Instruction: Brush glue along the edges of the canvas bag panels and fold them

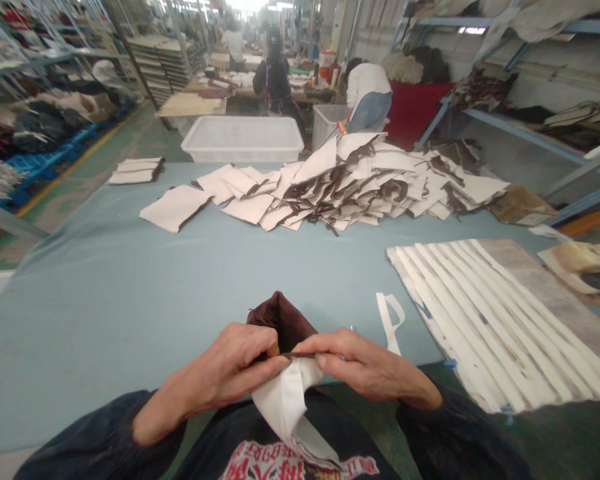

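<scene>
Both hands pinch the folded edge of one fabric piece (pixel 293 407), dark brown on its inner face and off-white on the other. My left hand (pixel 225 367) grips it with thumb and bent fingers. From the other side my right hand (pixel 363 363) holds the same edge between thumb and forefinger. The brown part stands up at the table's near edge, while the white part hangs down against my shirt. To the right of my right hand lies a curled white strip (pixel 391 320).
A heap of similar white-and-brown pieces (pixel 350 177) covers the far side of the blue-green table (pixel 130 293). A small stack (pixel 136 170) lies far left. At right, a board (pixel 525 267) carries several white strips (pixel 485 317). Beyond are a white bin (pixel 243 137) and two or more people.
</scene>
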`<action>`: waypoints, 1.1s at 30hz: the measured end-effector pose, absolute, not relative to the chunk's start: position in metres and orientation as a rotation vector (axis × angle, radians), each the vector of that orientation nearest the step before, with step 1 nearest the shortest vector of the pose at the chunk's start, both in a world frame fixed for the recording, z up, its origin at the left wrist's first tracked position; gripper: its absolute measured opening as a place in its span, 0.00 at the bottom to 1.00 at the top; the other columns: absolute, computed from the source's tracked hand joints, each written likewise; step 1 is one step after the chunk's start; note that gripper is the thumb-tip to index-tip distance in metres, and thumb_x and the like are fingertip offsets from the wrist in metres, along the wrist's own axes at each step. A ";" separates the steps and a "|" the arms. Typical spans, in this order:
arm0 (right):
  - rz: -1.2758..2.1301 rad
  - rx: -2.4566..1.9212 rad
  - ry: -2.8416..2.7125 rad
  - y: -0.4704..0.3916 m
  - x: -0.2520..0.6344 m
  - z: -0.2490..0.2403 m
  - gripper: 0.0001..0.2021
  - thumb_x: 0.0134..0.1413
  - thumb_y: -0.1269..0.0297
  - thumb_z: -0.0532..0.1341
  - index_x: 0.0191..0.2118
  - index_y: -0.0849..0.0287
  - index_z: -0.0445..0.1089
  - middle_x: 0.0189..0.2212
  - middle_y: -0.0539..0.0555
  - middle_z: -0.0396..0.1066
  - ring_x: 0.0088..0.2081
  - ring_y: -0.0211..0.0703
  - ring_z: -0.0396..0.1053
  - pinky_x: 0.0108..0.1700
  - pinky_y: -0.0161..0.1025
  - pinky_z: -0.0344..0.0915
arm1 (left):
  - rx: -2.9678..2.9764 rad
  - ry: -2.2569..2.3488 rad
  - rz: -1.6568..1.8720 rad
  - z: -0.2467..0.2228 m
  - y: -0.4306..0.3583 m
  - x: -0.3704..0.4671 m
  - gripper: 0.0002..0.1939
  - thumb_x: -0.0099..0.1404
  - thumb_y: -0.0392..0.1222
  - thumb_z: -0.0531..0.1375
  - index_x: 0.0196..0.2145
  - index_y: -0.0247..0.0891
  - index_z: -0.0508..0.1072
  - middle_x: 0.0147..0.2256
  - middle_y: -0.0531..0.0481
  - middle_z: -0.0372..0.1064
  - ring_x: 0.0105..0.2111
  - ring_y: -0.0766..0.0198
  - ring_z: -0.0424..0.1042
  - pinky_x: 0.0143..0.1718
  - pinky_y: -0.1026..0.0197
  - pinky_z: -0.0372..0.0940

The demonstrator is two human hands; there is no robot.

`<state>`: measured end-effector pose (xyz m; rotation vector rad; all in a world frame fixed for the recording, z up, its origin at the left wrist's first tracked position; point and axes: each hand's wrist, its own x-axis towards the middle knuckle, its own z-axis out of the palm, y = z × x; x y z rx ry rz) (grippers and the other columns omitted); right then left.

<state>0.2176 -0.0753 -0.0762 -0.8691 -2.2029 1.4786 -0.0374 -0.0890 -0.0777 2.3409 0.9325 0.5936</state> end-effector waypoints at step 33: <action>0.559 -0.740 -2.402 -0.078 0.201 -0.085 0.04 0.66 0.70 0.60 0.38 0.61 0.70 0.31 0.53 0.73 0.33 0.44 0.65 0.36 0.41 0.58 | 2.313 0.920 0.349 -0.068 -0.082 -0.026 0.23 0.80 0.48 0.44 0.30 0.39 0.66 0.27 0.55 0.65 0.28 0.66 0.62 0.35 0.63 0.58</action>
